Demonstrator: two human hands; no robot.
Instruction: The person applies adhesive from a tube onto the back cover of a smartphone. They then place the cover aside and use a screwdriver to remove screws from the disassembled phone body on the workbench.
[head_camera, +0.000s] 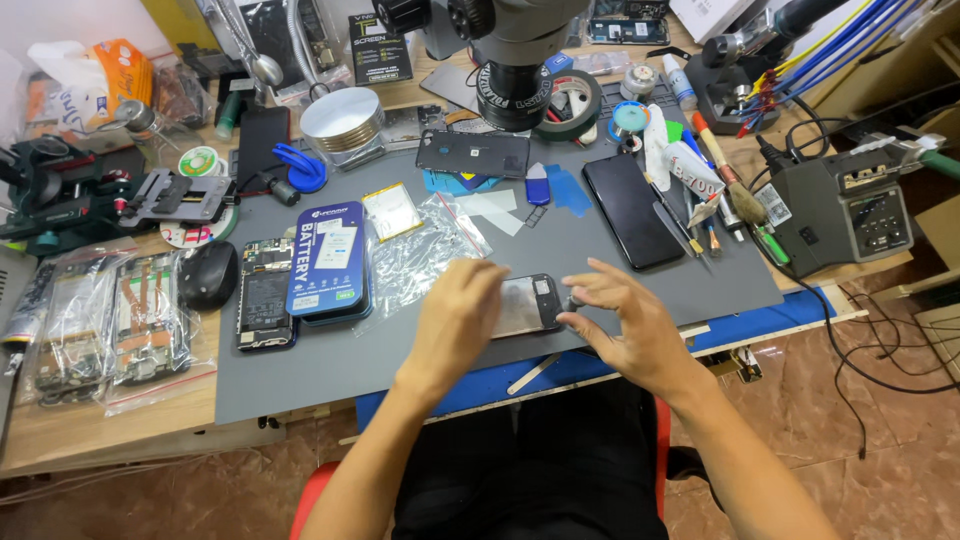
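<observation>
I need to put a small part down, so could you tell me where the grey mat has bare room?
The grey work mat is bare along its near-left corner, below the opened phone and blue battery box. Another free strip lies between the black phone and the right hand. The back edge under the microscope is crowded.

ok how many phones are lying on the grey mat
4: one under the hands, an opened one at the left edge, a black one at right, a back-up one under the microscope. More may be hidden.

Wooden workbench (100, 440), brown tiled floor (880, 400)
</observation>
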